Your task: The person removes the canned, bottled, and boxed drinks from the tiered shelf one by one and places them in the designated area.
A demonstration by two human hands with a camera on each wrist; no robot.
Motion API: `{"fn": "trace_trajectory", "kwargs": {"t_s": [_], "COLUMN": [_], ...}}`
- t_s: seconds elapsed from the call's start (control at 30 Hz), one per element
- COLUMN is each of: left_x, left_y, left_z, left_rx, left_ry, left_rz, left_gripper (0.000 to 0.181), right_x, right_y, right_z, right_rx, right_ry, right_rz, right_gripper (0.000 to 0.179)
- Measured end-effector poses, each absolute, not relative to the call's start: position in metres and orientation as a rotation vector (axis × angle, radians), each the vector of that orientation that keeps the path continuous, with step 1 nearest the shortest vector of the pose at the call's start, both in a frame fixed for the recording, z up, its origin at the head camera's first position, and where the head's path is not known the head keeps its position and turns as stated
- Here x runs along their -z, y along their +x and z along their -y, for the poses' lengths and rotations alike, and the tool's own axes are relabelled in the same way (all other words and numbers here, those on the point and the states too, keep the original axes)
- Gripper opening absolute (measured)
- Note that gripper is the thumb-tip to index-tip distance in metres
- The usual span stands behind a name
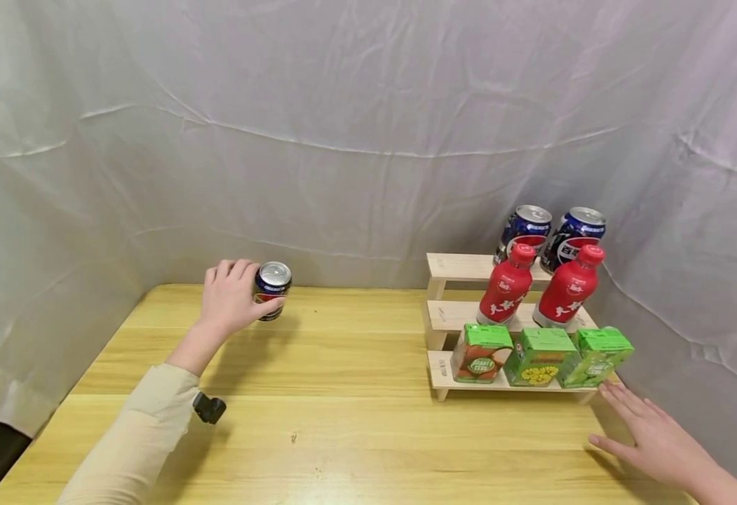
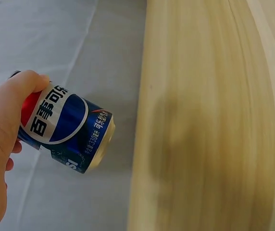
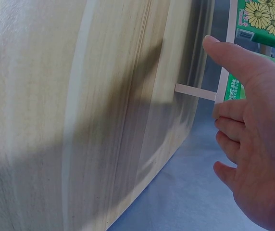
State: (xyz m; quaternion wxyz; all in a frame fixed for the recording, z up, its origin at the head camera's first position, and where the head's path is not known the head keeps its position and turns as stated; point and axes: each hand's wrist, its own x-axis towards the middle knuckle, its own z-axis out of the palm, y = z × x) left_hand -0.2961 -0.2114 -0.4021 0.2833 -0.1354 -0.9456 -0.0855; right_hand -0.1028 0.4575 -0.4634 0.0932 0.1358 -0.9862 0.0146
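My left hand [image 1: 232, 294] grips a dark blue Pepsi can [image 1: 272, 284] near the back of the table, thumb on one side and fingers round the other. In the left wrist view the can [image 2: 65, 125] shows its red, white and blue logo, and its base is off the tabletop. My right hand [image 1: 661, 442] holds nothing, its fingers extended beside the front right corner of a three-step wooden rack [image 1: 447, 315]. The fingertips are close to the rightmost green juice box [image 1: 595, 358]. From the right wrist, that hand [image 3: 257, 130] partly covers the boxes.
Two more Pepsi cans [image 1: 526, 231] stand on the rack's top step. Two red bottles [image 1: 505, 284] occupy the middle step, and more juice boxes [image 1: 540, 358] line the bottom one. Grey cloth [image 1: 343, 196] hangs behind the wooden table [image 1: 343, 435] and along its sides.
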Motion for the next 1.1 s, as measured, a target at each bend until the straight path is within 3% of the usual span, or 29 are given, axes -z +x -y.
{"fn": "trace_trajectory", "kwargs": {"t_s": [1.1], "left_x": [0.437], "left_y": [-0.315], "left_z": [0.262], "left_rx": [0.211], "left_ry": [-0.244], "left_rz": [2.671], "left_gripper": [0.080], "right_x": [0.463], "right_y": [-0.102], "right_z": [-0.456], "right_rx": [-0.025], "right_ry": [0.422], "right_rz": [2.878], "right_gripper": [0.089]}}
